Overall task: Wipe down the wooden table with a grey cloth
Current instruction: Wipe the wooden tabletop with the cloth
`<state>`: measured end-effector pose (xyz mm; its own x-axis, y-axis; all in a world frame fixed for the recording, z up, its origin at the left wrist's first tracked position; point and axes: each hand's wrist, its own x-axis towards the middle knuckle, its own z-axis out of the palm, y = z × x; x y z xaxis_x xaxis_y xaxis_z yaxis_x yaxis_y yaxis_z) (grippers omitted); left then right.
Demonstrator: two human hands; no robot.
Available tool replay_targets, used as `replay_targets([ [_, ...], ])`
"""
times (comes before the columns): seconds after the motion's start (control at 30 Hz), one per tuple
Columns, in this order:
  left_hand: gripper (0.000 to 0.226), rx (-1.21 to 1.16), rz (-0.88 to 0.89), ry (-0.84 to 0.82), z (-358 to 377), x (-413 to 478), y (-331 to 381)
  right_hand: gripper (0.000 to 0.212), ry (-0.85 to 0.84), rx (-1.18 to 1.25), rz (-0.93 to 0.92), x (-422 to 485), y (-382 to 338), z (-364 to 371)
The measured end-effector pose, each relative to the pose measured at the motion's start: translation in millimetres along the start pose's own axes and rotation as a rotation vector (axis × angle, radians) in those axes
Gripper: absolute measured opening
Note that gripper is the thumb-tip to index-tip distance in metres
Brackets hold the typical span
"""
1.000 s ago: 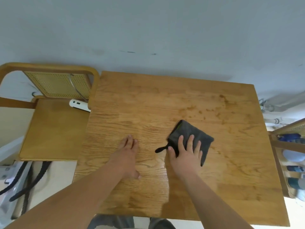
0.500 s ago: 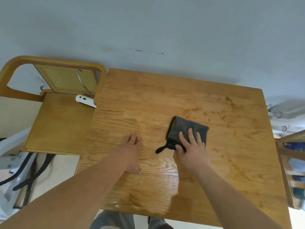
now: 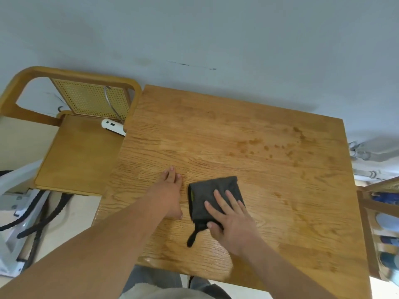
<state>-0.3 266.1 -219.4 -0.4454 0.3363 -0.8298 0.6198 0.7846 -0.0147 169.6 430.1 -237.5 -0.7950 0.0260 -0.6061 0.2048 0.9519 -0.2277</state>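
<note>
Head view: right hand (image 3: 232,223), fingers spread, presses the cloth (image 3: 212,195) mid-table (image 3: 216,130); left hand (image 3: 168,195) lies flat, fingers together. Far stains (image 3: 269,147) seemingly remain unwiped.

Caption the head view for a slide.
Right hand presses a folded grey cloth flat on the wooden table; left hand rests beside it.

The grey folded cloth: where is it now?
Head view: the grey cloth lies on the wooden table, under the right hand, right of the left hand.
</note>
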Motion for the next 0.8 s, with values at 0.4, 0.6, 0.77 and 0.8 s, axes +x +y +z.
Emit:
replay_targets([
  [0.4,0.089,0.021,0.068,-0.135,-32,-1,-11,0.063,0.095,0.187,0.257,80,-23,-51],
  [0.6,0.014,0.096,0.133,0.141,-92,0,-7,0.062,-0.033,0.092,0.145,40,-29,-28],
  [0.77,0.104,0.075,0.094,0.188,-97,39,3,0.058,-0.051,0.074,0.201,70,18,-74],
  [0.8,0.117,0.057,0.092,0.184,-97,47,6,0.059,-0.042,0.085,0.226,81,33,-84],
])
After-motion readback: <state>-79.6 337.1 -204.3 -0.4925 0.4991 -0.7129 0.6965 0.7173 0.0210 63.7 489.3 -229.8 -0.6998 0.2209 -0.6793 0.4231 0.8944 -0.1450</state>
